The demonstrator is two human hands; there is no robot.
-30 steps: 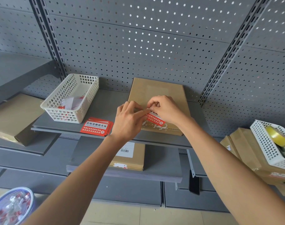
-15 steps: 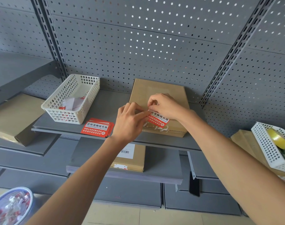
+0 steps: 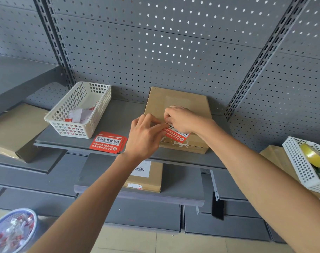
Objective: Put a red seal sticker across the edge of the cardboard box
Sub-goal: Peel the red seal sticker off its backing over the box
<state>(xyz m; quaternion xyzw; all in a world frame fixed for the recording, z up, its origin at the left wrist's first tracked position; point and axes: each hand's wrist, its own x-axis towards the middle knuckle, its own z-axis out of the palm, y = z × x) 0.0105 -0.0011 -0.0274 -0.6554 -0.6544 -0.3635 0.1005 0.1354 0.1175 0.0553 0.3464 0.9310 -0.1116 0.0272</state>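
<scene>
A flat brown cardboard box [image 3: 175, 99] lies on the grey metal shelf [image 3: 122, 115]. A red seal sticker [image 3: 177, 136] with white print lies on the box's top near its front edge. My right hand [image 3: 183, 118] pinches the sticker's upper edge, knuckles curled over it. My left hand [image 3: 144, 136] is at the sticker's left end, its fingertips touching the sticker and the right hand. Both hands hide most of the sticker's top half. Torn white label scraps [image 3: 173, 144] show on the box's front edge below the sticker.
A stack of red seal stickers [image 3: 108, 143] lies on the shelf left of the box, beside a white plastic basket [image 3: 93, 114] with paper scraps. Another box [image 3: 146, 176] sits on the shelf below. A white basket [image 3: 299, 165] with yellow tape stands at the right. A blue bowl [image 3: 13, 229] is bottom left.
The sticker has moved up from the box's front edge onto its top face, and both hands have shifted slightly with it. Box and basket at right slid further out of view.
</scene>
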